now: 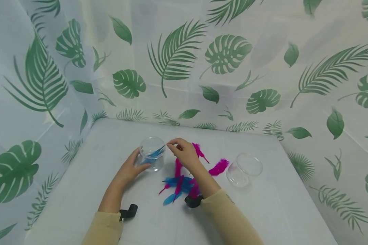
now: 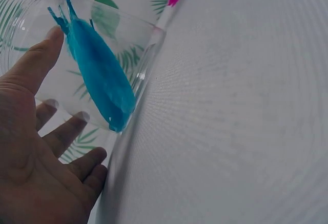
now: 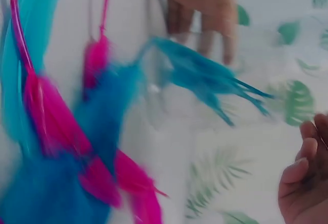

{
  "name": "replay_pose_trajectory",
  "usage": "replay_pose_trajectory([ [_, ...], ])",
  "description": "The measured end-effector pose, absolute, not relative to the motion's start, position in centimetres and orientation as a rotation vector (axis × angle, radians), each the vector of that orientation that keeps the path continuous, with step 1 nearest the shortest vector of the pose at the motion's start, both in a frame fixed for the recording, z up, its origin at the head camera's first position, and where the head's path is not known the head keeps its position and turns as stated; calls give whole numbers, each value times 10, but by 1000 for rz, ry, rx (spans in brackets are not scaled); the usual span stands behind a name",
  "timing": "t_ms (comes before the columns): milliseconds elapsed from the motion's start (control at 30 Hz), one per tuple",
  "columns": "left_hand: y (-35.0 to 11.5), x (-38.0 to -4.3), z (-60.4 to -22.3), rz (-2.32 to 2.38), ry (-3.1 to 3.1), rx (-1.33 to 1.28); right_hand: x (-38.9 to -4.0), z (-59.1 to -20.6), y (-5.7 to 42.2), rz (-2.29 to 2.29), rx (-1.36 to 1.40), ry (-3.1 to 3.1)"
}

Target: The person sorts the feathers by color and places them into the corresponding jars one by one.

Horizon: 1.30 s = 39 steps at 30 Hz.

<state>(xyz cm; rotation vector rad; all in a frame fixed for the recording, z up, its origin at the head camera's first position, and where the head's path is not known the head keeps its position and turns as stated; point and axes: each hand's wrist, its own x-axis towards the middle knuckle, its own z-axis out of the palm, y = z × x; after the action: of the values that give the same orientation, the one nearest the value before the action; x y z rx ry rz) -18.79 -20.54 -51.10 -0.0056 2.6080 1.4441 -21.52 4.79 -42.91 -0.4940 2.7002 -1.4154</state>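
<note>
My left hand point(image 1: 129, 170) holds a clear plastic cup point(image 1: 144, 149) on the table, thumb on the near side and fingers round the far side. Several blue feathers point(image 2: 100, 73) lean inside it, quill ends toward the rim. Just right of the cup's mouth is my right hand point(image 1: 186, 156), thumb and fingers loosely bent, with nothing seen between them. Below and beside that hand lies a loose pile of blue feathers point(image 1: 184, 183) and pink feathers point(image 1: 219, 166), partly hidden by the right forearm.
A second clear cup point(image 1: 236, 176) stands to the right of the pile. White cloth covers the table point(image 1: 282, 204). Leaf-printed curtains point(image 1: 227, 54) rise behind and at both sides. A black camera point(image 1: 129, 211) sits on my left wrist, another point(image 1: 194, 201) on the right.
</note>
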Motion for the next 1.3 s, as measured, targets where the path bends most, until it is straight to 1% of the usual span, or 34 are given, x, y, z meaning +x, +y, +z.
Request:
replay_pose_trajectory([
  [100, -205, -188, -512, 1430, 2624, 6, -205, -419, 59, -1225, -529, 2680],
  [200, -206, -188, -512, 1406, 2646, 25, -194, -421, 62, -882, -680, 2597],
  [333, -207, -188, -511, 1399, 2631, 24, -182, -441, 55, -531, -837, 2523],
  [533, -208, -188, -513, 1443, 2588, 8, -174, -469, 42, -382, -854, 2576],
  [700, -207, -187, -514, 1453, 2576, -19, -178, -480, 42, -389, -891, 2621],
  [800, -206, -187, -513, 1448, 2580, -25, -183, -480, 48, -432, -880, 2660],
  [1300, -205, -188, -513, 1447, 2590, -41, -204, -457, 84, -997, -489, 2787],
])
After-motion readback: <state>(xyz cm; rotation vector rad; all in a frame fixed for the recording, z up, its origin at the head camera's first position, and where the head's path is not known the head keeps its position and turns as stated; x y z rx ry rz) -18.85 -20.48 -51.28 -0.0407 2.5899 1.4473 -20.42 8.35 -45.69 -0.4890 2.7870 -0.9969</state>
